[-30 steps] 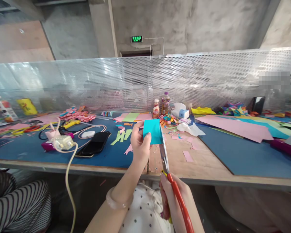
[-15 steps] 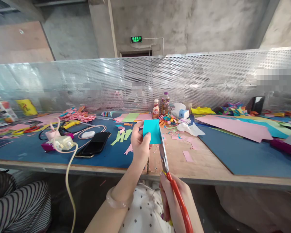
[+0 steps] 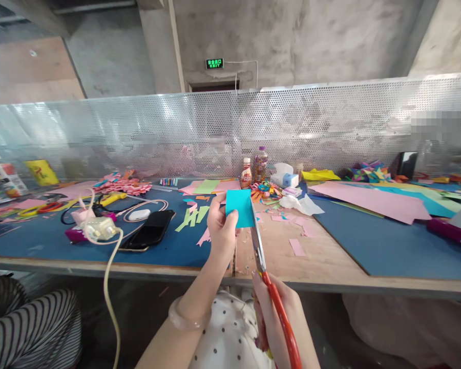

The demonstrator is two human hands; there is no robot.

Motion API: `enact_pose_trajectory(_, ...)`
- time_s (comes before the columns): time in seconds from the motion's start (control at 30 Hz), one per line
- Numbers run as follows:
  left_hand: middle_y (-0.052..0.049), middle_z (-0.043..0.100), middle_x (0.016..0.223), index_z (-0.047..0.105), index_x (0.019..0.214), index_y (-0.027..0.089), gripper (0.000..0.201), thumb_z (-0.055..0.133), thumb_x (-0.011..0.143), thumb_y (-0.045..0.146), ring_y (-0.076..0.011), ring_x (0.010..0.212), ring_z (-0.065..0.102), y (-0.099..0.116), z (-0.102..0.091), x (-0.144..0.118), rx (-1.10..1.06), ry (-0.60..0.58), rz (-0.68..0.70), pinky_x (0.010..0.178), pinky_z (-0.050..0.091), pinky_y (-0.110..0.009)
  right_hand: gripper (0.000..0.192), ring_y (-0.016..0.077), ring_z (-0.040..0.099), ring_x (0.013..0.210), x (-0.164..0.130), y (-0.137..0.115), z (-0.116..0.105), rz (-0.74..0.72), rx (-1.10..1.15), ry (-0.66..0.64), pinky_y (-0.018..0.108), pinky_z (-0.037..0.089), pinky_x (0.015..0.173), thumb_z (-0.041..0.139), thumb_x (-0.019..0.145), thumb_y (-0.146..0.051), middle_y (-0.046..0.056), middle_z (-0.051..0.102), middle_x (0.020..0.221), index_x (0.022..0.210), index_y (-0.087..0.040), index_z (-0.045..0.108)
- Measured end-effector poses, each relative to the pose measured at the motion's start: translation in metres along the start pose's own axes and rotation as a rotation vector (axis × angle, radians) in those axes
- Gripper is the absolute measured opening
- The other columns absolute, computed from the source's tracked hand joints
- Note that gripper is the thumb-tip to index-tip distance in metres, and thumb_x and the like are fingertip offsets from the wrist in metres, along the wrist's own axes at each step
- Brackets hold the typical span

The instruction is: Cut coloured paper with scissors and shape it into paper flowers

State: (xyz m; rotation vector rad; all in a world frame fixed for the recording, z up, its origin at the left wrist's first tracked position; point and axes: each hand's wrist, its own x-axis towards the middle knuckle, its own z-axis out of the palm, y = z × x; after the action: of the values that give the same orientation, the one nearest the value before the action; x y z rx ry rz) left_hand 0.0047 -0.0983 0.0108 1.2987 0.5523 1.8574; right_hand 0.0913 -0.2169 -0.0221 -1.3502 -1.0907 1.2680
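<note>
Between the thumb and fingers of my left hand (image 3: 222, 225) is a small piece of bright blue paper (image 3: 238, 207), held up above the table's front part. My right hand (image 3: 278, 307) is closed round the red handles of a pair of scissors (image 3: 258, 246). The metal blades point up and away from me, along the right edge of the blue paper. They look almost closed; whether paper lies between them I cannot tell. Pink paper scraps (image 3: 297, 247) and green paper strips (image 3: 192, 218) lie on the table on either side.
A black phone (image 3: 149, 230), a power strip (image 3: 100, 228) and cables lie to the left. At the back stand two bottles (image 3: 246, 174) beside a tissue pack (image 3: 286, 177). Large pink sheets (image 3: 372, 200) spread to the right. A perforated metal screen (image 3: 157, 133) closes off the far side.
The scissors and my right hand have shifted very slightly left, close along the paper's right edge. My left hand keeps the same hold on the blue paper.
</note>
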Motion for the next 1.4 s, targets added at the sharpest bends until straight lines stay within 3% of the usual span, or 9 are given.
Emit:
enact_pose_trajectory(0.77, 0.009, 0.046, 0.055, 0.048, 0.100, 0.021, 0.031, 0.056, 0.070, 0.022, -0.0027, 0.033, 0.031, 0.006, 0.004, 0.001, -0.040, -0.018, -0.081, 0.031, 0.027, -0.015, 0.042, 0.0070, 0.031, 0.025, 0.001, 0.004, 0.000, -0.020, 0.012, 0.033, 0.019, 0.035, 0.027, 0.054, 0.073, -0.054, -0.009, 0.030, 0.034, 0.055, -0.022, 0.033)
enact_pose_trajectory(0.9, 0.008, 0.046, 0.058, 0.050, 0.096, 0.021, 0.025, 0.056, 0.072, 0.026, -0.0018, 0.033, 0.030, 0.007, 0.005, 0.001, -0.029, -0.006, -0.112, 0.031, 0.026, -0.014, 0.042, 0.0063, 0.032, 0.025, 0.001, 0.002, 0.001, -0.021, -0.003, 0.058, 0.017, 0.030, 0.026, 0.051, 0.075, -0.054, -0.009, 0.030, 0.035, 0.055, -0.021, 0.033)
enact_pose_trajectory(1.1, 0.009, 0.044, 0.052, 0.049, 0.086, 0.020, 0.020, 0.058, 0.076, 0.035, -0.0017, 0.031, 0.031, 0.006, 0.008, 0.002, -0.019, -0.042, -0.105, 0.030, 0.026, -0.015, 0.044, 0.0062, 0.032, 0.027, 0.003, 0.006, 0.004, -0.063, 0.020, 0.107, 0.018, 0.030, 0.027, 0.044, 0.076, -0.059, -0.009, 0.027, 0.040, 0.057, -0.021, 0.035)
enact_pose_trajectory(1.4, 0.010, 0.044, 0.049, 0.049, 0.090, 0.021, 0.017, 0.057, 0.080, 0.032, -0.0022, 0.031, 0.032, 0.006, 0.010, 0.003, -0.021, -0.070, -0.089, 0.031, 0.026, -0.015, 0.043, 0.0067, 0.032, 0.037, 0.011, 0.014, 0.006, -0.225, -0.112, 0.195, 0.018, 0.027, 0.035, 0.044, 0.077, -0.059, -0.008, 0.029, 0.043, 0.059, -0.020, 0.040)
